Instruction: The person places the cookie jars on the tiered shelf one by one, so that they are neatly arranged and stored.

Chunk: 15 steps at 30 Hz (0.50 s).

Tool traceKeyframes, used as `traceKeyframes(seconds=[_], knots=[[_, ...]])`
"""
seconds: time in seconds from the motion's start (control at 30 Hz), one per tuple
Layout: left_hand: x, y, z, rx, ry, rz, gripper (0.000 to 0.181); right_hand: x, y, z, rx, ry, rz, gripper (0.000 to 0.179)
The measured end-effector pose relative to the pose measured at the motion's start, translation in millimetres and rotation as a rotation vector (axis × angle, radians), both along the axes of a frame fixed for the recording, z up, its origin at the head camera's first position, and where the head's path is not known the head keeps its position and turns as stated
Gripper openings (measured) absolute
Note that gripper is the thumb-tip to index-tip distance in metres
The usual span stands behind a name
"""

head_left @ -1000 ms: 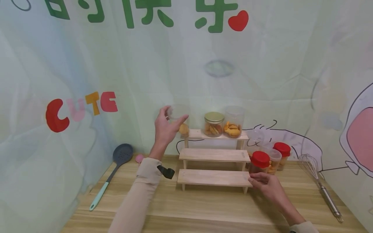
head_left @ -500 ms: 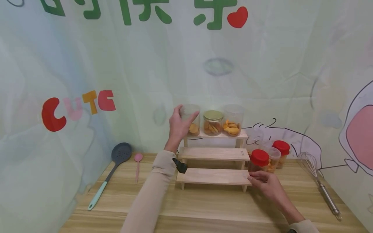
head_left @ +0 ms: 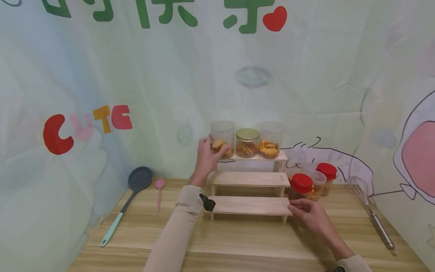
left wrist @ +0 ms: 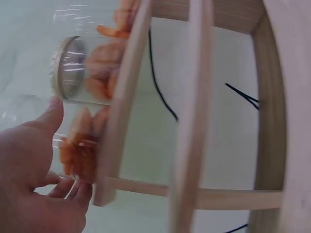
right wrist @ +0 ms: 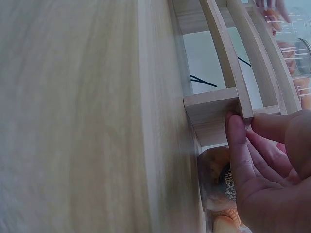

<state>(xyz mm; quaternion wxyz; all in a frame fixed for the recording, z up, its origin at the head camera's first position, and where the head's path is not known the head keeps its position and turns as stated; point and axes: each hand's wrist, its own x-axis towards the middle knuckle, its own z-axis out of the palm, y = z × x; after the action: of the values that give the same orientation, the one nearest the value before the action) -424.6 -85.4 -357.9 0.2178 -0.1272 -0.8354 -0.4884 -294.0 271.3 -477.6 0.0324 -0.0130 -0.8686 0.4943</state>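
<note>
On the left end of the top step of a three-step wooden rack (head_left: 251, 178) stands a clear plastic jar (head_left: 222, 128) with cookies in its lower part. My left hand (head_left: 206, 156) holds this jar low down, thumb at the front; in the left wrist view its cookies (left wrist: 80, 155) show between thumb and fingers. Beside it are a gold-lidded jar (head_left: 247, 143) and another clear jar (head_left: 270, 132) of orange snacks. My right hand (head_left: 310, 214) pinches the right end of the bottom step (right wrist: 227, 60), thumb and fingertips at the board's corner.
Right of the rack stand red-lidded jars (head_left: 301, 184) and a clear tub (head_left: 317, 183). A whisk (head_left: 375, 219) lies at the far right. To the left lie a slotted turner (head_left: 129, 200) and a small pink spoon (head_left: 159, 194). A printed cloth (head_left: 163, 75) hangs behind.
My left hand has brought the clear jar rightward onto the top step's left end, beside the gold-lidded jar, then slid lower down its side. My right hand keeps its place on the bottom step.
</note>
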Motion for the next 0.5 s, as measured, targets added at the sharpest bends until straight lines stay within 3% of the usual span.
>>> traceKeyframes(seconds=[0.13,0.33,0.5], knots=[[2.3,-2.1,-13.7,-0.028,-0.013,0.022,0.087,0.4,0.0,0.2,-0.001,-0.008,0.008,0.042],[1.0,-2.8,-20.2,-0.065,0.033,0.04,0.086,1.5,0.8,0.4,0.004,0.003,0.01,0.041],[11.3,-10.1,-28.4,-0.047,0.056,0.044,0.086,2.2,-0.3,-0.6,-0.006,0.035,0.022,0.039]])
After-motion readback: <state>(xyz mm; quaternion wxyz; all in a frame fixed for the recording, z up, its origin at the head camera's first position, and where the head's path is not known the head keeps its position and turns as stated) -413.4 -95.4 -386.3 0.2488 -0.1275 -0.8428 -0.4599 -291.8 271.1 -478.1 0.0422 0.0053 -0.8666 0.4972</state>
